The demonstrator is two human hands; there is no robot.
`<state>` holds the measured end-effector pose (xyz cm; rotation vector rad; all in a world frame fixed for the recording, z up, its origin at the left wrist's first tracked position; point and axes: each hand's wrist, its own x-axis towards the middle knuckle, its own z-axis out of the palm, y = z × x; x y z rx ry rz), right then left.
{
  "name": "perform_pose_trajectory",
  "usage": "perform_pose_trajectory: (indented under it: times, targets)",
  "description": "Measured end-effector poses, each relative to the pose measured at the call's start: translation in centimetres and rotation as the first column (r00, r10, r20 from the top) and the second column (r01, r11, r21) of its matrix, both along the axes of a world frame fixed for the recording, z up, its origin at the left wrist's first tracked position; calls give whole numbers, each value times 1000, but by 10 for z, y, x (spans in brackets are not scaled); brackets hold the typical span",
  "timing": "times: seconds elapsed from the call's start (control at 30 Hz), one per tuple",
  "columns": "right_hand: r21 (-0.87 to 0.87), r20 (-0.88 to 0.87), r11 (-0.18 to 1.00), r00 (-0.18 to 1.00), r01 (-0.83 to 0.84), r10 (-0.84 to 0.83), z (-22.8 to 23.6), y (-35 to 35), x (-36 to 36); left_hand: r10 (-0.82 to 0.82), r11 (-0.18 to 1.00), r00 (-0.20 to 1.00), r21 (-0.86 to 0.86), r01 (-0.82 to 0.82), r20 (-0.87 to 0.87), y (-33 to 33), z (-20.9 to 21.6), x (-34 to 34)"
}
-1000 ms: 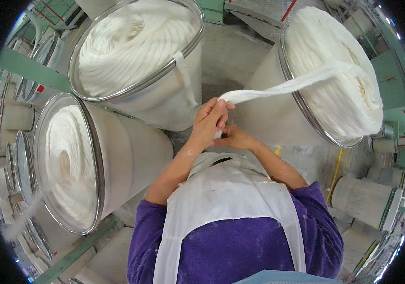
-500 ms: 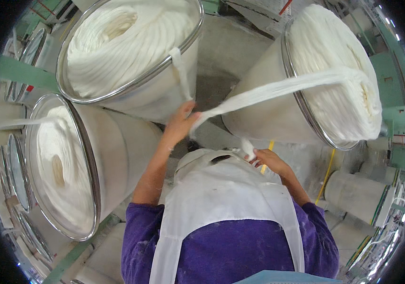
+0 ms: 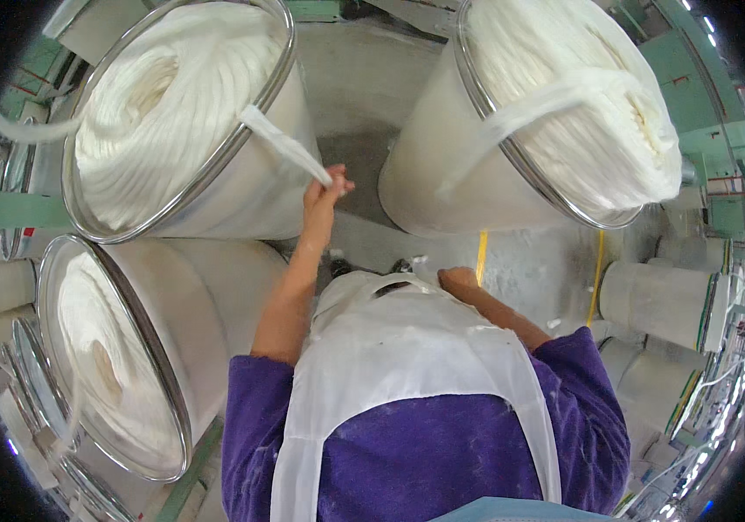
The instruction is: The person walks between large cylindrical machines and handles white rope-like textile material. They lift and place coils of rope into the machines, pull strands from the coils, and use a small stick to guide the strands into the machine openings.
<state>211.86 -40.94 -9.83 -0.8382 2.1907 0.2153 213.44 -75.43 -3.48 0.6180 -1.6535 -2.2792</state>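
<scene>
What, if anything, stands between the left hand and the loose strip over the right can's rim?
Nothing visible: only a gap separates the left hand, holding another strip, from the loose strip on the right can.

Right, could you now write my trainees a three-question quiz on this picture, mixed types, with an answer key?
1. Short answer: which hand holds the white strip coming from the upper-left can?
2. True or false: the second strip, hanging from the right-hand can, is clear of the right hand.
3. Fill the gap: the ____ apron is worn over a purple top.

Key:
1. The left hand.
2. True.
3. White.
</scene>
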Motion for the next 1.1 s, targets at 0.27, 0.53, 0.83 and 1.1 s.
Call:
perform_pose_trajectory:
  times: [0.27,0.53,0.83,1.1]
  targets:
    - [-227,-451,780,773,-583,447,84,-75,-73,-52,998,935,38,41,350,46,-93,102]
    - [298,-667,784,468,-545,579,112,-137,-150,3,888,955,438,-139,296,48,-60,103]
    - [-439,787,333,536,834,-304,179,-153,-93,41,681,999,732,-20,-11,47,59,64]
    - [-580,726,237,626,780,-284,200,-142,-53,120,591,990,807,-9,-77,58,115,37]
